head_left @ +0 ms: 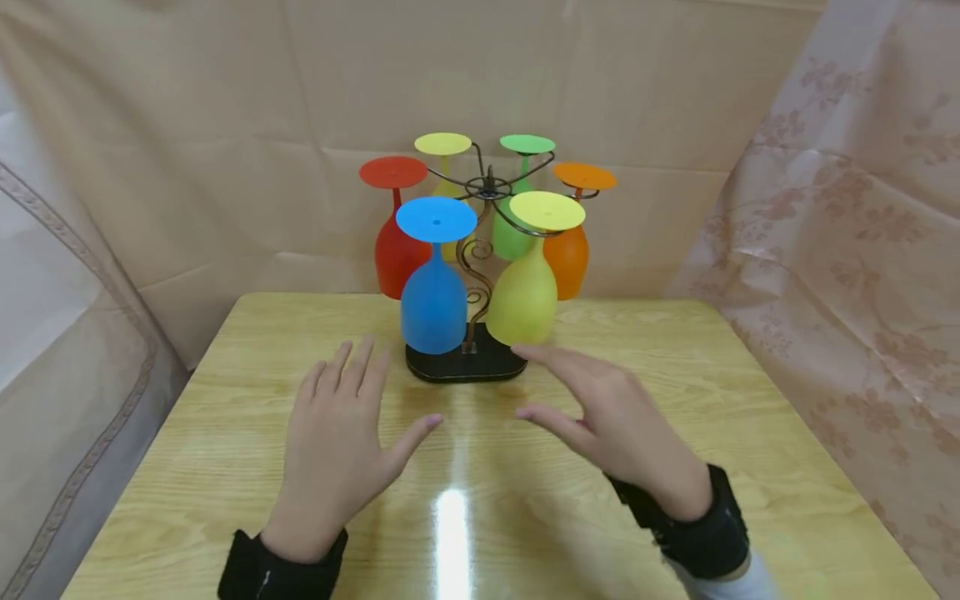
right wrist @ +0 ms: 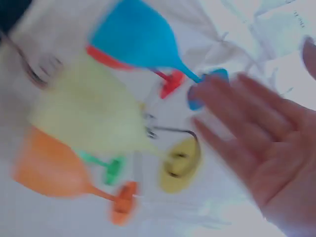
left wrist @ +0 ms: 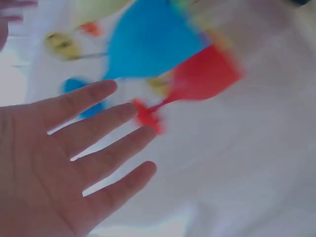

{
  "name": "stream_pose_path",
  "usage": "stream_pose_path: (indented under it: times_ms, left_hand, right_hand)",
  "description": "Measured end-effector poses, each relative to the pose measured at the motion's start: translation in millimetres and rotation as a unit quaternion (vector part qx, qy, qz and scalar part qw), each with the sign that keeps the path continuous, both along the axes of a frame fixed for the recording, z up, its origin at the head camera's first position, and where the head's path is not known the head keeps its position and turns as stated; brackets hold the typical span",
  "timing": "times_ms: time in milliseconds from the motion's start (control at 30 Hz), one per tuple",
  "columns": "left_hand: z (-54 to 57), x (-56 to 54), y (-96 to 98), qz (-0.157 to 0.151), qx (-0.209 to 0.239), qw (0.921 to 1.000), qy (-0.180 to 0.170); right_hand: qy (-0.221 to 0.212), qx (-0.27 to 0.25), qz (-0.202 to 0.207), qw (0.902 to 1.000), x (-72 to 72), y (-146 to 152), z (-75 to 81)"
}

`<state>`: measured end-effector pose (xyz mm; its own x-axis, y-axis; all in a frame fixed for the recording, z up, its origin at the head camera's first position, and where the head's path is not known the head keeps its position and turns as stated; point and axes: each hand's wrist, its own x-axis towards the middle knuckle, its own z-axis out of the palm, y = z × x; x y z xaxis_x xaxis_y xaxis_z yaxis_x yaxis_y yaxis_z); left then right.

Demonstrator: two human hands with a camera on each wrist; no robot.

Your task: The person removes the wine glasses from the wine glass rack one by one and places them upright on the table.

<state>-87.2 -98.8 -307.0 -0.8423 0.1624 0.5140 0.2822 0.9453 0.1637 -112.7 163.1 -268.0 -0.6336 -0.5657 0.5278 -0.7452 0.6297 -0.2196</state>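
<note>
Several coloured goblets hang upside down by their feet from a dark wire rack [head_left: 489, 185] with a black base [head_left: 465, 367]. Nearest in the head view are a blue goblet [head_left: 433, 304] and a yellow goblet [head_left: 523, 300]. Behind them hang a red goblet [head_left: 397, 258], an orange goblet [head_left: 568, 258], a green goblet [head_left: 512, 225] and another yellow goblet [head_left: 443, 145]. My left hand [head_left: 341, 454], fingers spread, is in front of the blue goblet and holds nothing. My right hand [head_left: 622, 417] is likewise empty, its fingertips overlapping the front yellow goblet's lower edge in the head view.
The rack stands toward the far edge of a light wooden table [head_left: 225, 400]. A beige cloth [head_left: 187, 167] hangs behind it, with a floral curtain [head_left: 862, 250] on the right and a pale drape [head_left: 60, 400] on the left. Black bands [head_left: 705, 525] wrap both wrists.
</note>
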Motion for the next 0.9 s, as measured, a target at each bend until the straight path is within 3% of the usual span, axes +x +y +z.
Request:
stream_pose_path:
  times_ms: [67,133,233,367,467,567,700,900]
  left_hand:
    - [23.4,-6.3,-0.1,-0.031,-0.002,0.9953,0.092]
    - [45.5,-19.1,2.1,-0.067,-0.012,0.9833,0.169]
    - [71.0,-48.2,8.5,-0.116,-0.043,0.9650,0.231]
    - [85.4,-84.6,18.4,-0.154,-0.085,0.9623,0.208]
    - [85.4,-97.4,21.3,-0.156,-0.094,0.9674,0.176]
    - [82.3,-99.8,21.4,-0.151,-0.093,0.9687,0.173]
    - [79.5,-97.3,19.3,-0.141,-0.091,0.9662,0.196]
    - [85.2,-92.8,17.8,-0.133,-0.080,0.9685,0.195]
  right_hand:
    - [0.086,-0.019,0.039,0.9953,-15.8,1,27.5]
    - [0.143,-0.020,0.040,0.9887,-36.4,1,51.6]
    - [0.150,0.015,0.004,0.9886,-69.7,1,76.9]
    - [0.055,0.091,-0.021,0.9941,-104.0,1,87.8]
    - [0.002,0.124,-0.020,0.9921,-115.6,-2,85.1]
    - [-0.011,0.132,-0.014,0.9911,-116.4,-4,80.3]
    - [0.001,0.123,-0.004,0.9923,-112.6,-3,77.2]
    - [0.024,0.117,0.011,0.9927,-106.4,2,79.1]
